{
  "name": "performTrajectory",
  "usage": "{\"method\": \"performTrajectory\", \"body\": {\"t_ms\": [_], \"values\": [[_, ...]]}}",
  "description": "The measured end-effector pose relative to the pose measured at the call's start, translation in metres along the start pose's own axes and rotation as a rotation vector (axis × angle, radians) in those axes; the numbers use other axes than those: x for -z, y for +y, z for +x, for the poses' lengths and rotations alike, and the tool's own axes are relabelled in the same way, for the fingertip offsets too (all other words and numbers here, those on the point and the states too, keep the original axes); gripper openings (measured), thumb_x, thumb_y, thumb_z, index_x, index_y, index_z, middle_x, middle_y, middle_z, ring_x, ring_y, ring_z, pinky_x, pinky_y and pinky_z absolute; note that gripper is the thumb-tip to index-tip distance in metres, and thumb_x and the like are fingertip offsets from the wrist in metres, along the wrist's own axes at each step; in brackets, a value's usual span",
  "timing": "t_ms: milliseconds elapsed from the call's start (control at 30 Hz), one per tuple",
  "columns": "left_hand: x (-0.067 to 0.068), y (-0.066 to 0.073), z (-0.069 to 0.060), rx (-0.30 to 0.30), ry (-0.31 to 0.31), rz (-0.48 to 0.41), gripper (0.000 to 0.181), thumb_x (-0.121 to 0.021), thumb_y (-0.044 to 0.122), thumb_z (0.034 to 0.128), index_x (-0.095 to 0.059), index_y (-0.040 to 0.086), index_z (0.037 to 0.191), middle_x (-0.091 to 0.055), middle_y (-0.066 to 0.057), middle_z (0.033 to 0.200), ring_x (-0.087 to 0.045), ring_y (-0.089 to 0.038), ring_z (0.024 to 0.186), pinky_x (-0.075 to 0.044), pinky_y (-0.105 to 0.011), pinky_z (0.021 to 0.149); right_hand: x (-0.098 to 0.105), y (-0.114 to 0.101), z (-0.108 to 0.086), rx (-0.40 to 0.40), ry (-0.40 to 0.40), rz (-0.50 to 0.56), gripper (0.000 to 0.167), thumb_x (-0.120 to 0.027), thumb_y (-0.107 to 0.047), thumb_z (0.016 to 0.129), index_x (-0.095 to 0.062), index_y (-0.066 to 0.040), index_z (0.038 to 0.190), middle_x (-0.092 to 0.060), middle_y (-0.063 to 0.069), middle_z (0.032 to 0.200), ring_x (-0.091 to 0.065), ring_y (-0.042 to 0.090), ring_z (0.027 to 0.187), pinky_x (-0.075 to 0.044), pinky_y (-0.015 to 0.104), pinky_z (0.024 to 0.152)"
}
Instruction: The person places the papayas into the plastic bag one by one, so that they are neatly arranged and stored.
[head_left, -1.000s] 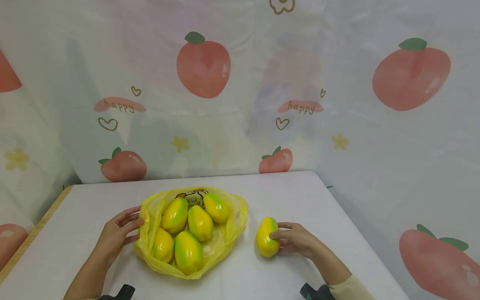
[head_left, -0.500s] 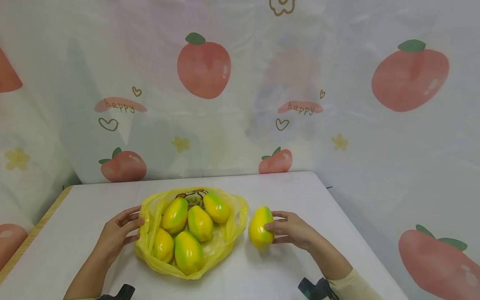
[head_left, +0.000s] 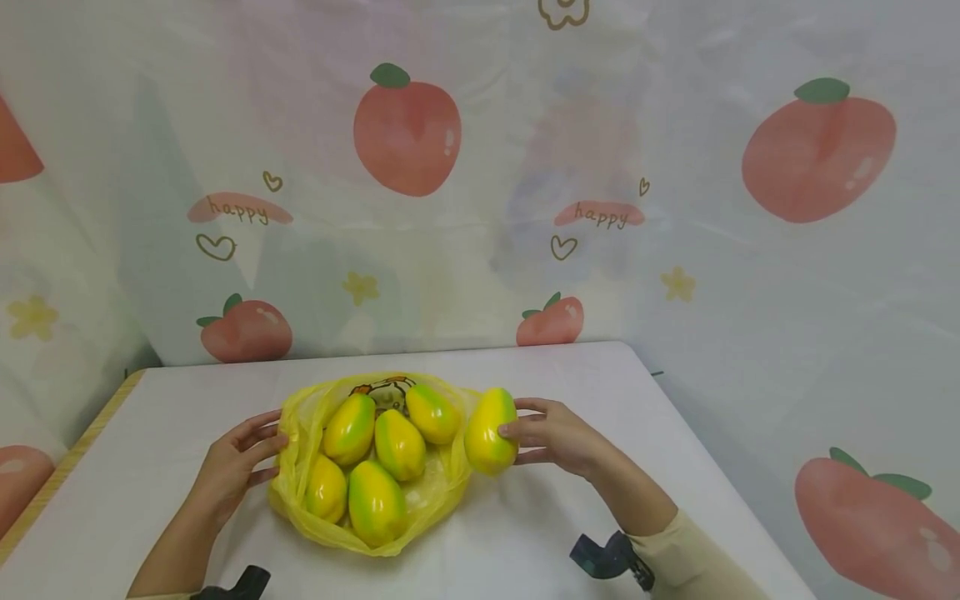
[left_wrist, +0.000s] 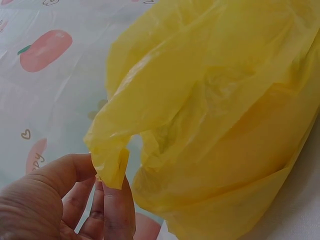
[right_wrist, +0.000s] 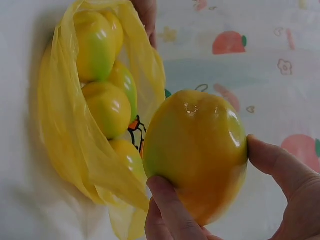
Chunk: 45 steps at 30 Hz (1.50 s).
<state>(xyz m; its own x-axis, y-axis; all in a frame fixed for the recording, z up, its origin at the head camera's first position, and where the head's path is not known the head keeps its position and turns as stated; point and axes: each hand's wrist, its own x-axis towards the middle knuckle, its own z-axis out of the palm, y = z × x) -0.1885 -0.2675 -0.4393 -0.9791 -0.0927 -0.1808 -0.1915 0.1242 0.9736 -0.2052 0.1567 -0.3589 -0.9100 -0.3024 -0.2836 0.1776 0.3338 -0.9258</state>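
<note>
A yellow plastic bag point(head_left: 442, 500) lies with its mouth wide, and several glossy yellow-green papayas point(head_left: 377, 504) rest inside it. At the bag's left rim, my left hand point(head_left: 234, 467) pinches a fold of the plastic; the left wrist view shows this fold point(left_wrist: 111, 165) between thumb and fingertips. My right hand point(head_left: 558, 435) grips one more papaya point(head_left: 491, 433) between thumb and fingers, raised above the table by the bag's right rim. In the right wrist view this papaya point(right_wrist: 197, 155) fills the middle, its lobed end towards the camera, and hides part of the bag.
The white tabletop point(head_left: 600, 383) extends around the bag, with a wooden edge point(head_left: 97, 429) showing at the left. Behind it hangs a fruit-print cloth point(head_left: 465, 250). Dark camera mounts point(head_left: 611, 557) sit on both wrists.
My right hand has lifted the papaya from the table and carried it left and away from me, to the bag's right rim. The left hand and the bag have stayed almost still.
</note>
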Motion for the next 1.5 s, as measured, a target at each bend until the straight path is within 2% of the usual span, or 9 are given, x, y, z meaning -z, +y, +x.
{"method": "performTrajectory", "body": {"t_ms": [300, 600, 800, 1500], "values": [[0.0, 0.0, 0.0, -0.005, 0.0, 0.006, 0.07, -0.07, 0.038, 0.0909, -0.04, 0.012, 0.148, -0.055, 0.015, 0.111, -0.06, 0.002, 0.091, -0.059, -0.022, 0.08, -0.031, -0.005, 0.014, -0.027, -0.039, 0.052, 0.074, -0.072, -0.022, 0.086, -0.036, 0.006, 0.144, -0.058, 0.023, 0.13, -0.064, 0.035, 0.112, -0.059, 0.045, 0.086], [0.0, -0.002, 0.001, -0.004, 0.003, 0.014, 0.071, -0.07, 0.04, 0.0907, -0.04, 0.013, 0.149, -0.054, 0.014, 0.114, -0.061, 0.003, 0.092, -0.059, -0.022, 0.08, -0.055, 0.002, 0.027, -0.066, -0.06, 0.074, 0.077, -0.074, -0.02, 0.085, -0.034, 0.011, 0.143, -0.054, 0.025, 0.131, -0.065, 0.033, 0.108, -0.06, 0.044, 0.083], [0.0, -0.002, 0.001, 0.005, 0.011, 0.018, 0.071, -0.07, 0.04, 0.0904, -0.04, 0.013, 0.149, -0.054, 0.012, 0.116, -0.06, 0.003, 0.092, -0.059, -0.022, 0.08, -0.062, 0.007, 0.029, -0.093, -0.067, 0.064, 0.076, -0.073, -0.018, 0.085, -0.033, 0.013, 0.142, -0.052, 0.027, 0.13, -0.064, 0.037, 0.109, -0.06, 0.044, 0.082], [-0.001, -0.004, 0.002, 0.007, 0.015, 0.012, 0.071, -0.071, 0.039, 0.0899, -0.041, 0.013, 0.148, -0.055, 0.015, 0.113, -0.06, 0.003, 0.091, -0.059, -0.022, 0.08, -0.074, 0.018, 0.044, -0.166, -0.051, -0.014, 0.078, -0.076, -0.017, 0.084, -0.032, 0.016, 0.14, -0.053, 0.025, 0.123, -0.067, 0.033, 0.099, -0.061, 0.045, 0.08]]}}
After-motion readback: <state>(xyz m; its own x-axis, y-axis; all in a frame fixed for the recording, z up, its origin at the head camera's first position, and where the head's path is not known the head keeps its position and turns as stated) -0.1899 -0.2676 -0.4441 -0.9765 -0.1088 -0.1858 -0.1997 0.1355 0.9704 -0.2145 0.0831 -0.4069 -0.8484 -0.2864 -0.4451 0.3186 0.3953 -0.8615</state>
